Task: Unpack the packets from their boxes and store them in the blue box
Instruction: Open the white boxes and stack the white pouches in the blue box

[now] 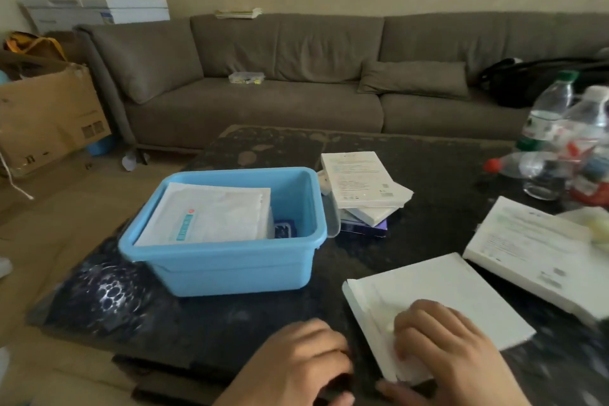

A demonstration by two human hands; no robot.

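Head view, left to right, referenced to where the hands grip at the near edge of the dark speckled stone table (250, 313).

Far left of the grip, off the table: brown cardboard carton (49, 115) on the floor beside the long grey fabric sofa (290, 76).

Up and left of the grip: light blue plastic box (227, 254) on the table, open top. Flat white paper packets (211, 217) lean tilted inside it against its left wall; a small dark blue item (285, 228) sits at its bottom right.

Left hand (296, 362): fingers curled, knuckles up, at the table edge just left of the white flat box (438, 300). Can't tell if it holds anything or touches the box.

Right hand (451, 343): lies on the near corner of that white flat box, fingers bent over the top, thumb under the near edge, so it grips the box. The box lies flat, its open flap end towards the hands.

Up from the grip, just right of the blue box: stack of white printed cartons (362, 180) on a purple one.

Right of the grip: second white printed carton (527, 247), flat, just beside the held one.

Far right: clear plastic bottles (553, 128), some upright, one on its side.
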